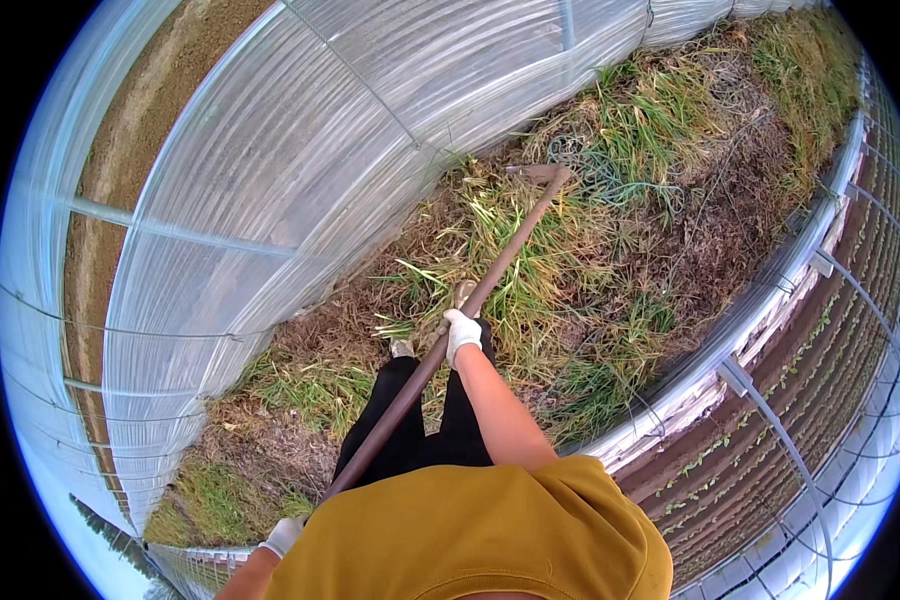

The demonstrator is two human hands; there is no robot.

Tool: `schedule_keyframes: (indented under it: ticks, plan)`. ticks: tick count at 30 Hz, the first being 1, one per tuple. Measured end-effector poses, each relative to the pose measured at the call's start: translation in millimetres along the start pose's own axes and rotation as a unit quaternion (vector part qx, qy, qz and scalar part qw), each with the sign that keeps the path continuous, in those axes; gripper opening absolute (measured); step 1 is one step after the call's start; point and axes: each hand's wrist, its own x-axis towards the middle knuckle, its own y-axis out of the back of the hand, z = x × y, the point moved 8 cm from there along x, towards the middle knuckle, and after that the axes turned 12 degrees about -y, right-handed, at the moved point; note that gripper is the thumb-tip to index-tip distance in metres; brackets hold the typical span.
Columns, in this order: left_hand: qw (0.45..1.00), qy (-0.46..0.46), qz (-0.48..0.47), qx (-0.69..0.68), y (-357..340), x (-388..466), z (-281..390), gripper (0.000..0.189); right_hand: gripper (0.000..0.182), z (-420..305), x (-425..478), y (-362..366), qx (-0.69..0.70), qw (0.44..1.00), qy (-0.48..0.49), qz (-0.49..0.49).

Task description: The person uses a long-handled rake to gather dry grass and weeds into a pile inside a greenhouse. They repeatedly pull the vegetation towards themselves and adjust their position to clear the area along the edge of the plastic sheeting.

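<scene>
A long-handled hoe runs slantwise from my lower left up to the far right of my feet. My right hand, in a white glove, is wrapped around the middle of its brown handle. At the lower left my left hand, also gloved, grips the near end; the shirt partly hides that spot. The hoe's blade is over the weeds and dry grass at the far end. Cut green grass lies along the handle, ahead of my shoes.
Clear plastic sheeting of a greenhouse rises on the left. On the right, another plastic-sided tunnel shelters rows of seedlings. A tangle of green cord lies beside the blade. Tall grass clumps stand farther along the strip.
</scene>
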Motion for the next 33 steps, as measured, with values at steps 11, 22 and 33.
schedule_keyframes:
  ticks: [11,22,33]
  plan:
    - [0.963,0.056,-0.103,0.243,135.5,-6.3,109.6,0.032,0.023,35.6,42.8,37.8,0.207,0.966,-0.113,-0.102]
    - [0.953,-0.032,0.077,0.293,107.3,99.4,-74.9,0.031,0.019,70.1,102.4,15.3,0.241,0.969,-0.059,-0.015]
    - [0.965,-0.037,0.179,0.186,39.2,184.3,-112.5,0.031,0.021,14.2,101.0,-91.9,0.122,0.951,0.039,-0.282]
